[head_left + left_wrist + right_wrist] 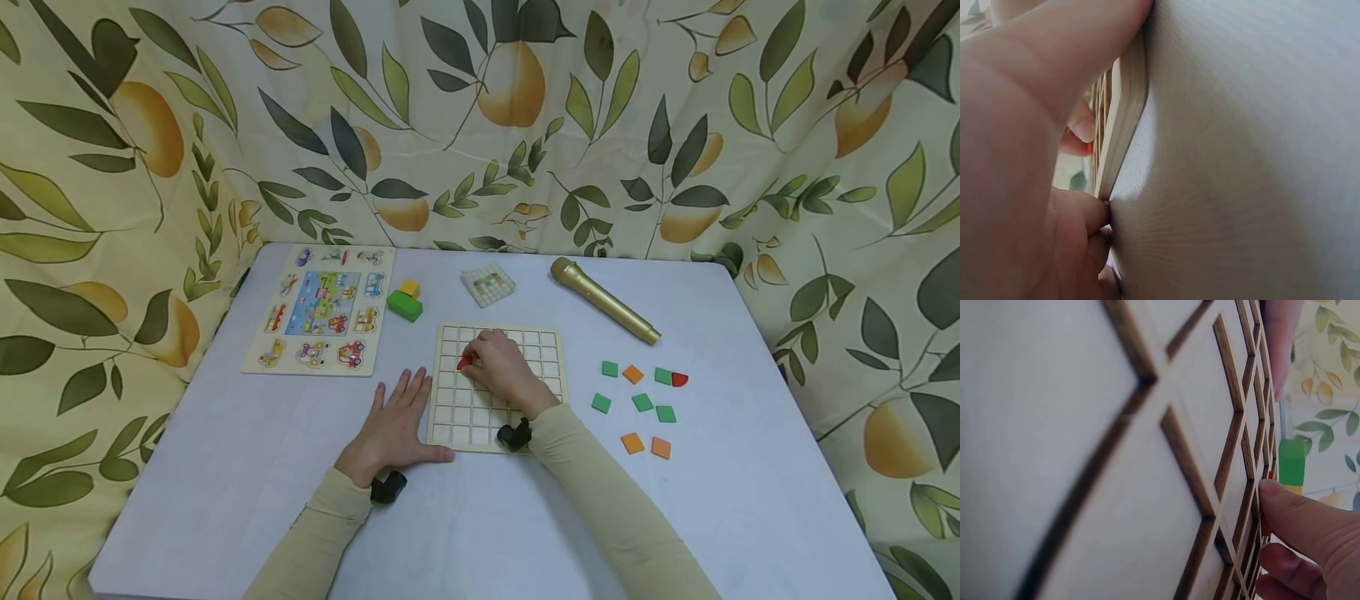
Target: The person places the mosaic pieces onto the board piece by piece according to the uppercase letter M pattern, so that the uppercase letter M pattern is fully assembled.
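Pale beige sleeves (pixel 622 500) crossed the near side of the white-covered bench (pixel 210 492). To the left, the left hand (pixel 390 429) lay with straight fingers beside the left edge of a square, pale wooden grid board (pixel 465 417), thumb by its near-left corner, the grip apart and holding nothing. The right hand (pixel 501 367) had its grip clamped on a small red piece (pixel 464 363) over the board's far-left part; whether it sat inside a cell could not be told. Placing it well probably called for squaring it to the raised slats (pixel 1191 472) and pressing it flat, the left hand bracing the board. Green square tiles (pixel 642 402), orange square tiles (pixel 661 447) and a rounded red tile (pixel 679 380) lay to the right.
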`<move>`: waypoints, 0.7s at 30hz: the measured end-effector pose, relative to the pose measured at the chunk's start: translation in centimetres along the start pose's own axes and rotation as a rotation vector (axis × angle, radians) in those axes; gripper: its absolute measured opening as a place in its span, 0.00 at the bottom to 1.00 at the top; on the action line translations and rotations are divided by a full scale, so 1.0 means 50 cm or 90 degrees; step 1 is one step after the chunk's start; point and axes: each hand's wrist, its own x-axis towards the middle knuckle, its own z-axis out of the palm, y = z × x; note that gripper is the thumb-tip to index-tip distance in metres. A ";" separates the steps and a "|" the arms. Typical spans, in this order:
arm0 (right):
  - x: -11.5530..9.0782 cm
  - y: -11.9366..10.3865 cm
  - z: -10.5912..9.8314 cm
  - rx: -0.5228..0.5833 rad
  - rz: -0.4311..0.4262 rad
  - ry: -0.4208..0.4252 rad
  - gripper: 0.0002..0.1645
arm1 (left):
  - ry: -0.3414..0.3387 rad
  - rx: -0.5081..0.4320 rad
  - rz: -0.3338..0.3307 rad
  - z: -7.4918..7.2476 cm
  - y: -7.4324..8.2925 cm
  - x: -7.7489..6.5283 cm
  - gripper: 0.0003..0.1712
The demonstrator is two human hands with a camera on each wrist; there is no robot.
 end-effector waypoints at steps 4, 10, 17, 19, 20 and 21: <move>0.000 -0.001 -0.001 -0.006 0.001 -0.003 0.13 | -0.002 0.003 -0.002 -0.001 0.000 0.000 0.74; -0.001 0.000 -0.001 -0.003 0.000 -0.002 0.13 | -0.001 0.007 0.001 -0.001 -0.001 0.000 0.74; -0.003 0.001 -0.001 0.001 0.002 -0.009 0.14 | 0.001 0.001 0.000 -0.002 0.000 0.000 0.74; -0.005 0.001 -0.004 0.008 0.004 -0.012 0.16 | 0.001 -0.001 0.001 -0.002 0.000 0.000 0.74; -0.007 0.001 -0.006 0.011 0.005 -0.014 0.16 | 0.000 0.000 0.000 -0.002 0.001 -0.001 0.74; -0.008 0.001 -0.008 0.014 0.007 -0.017 0.17 | -0.001 -0.001 0.000 -0.002 0.001 -0.001 0.74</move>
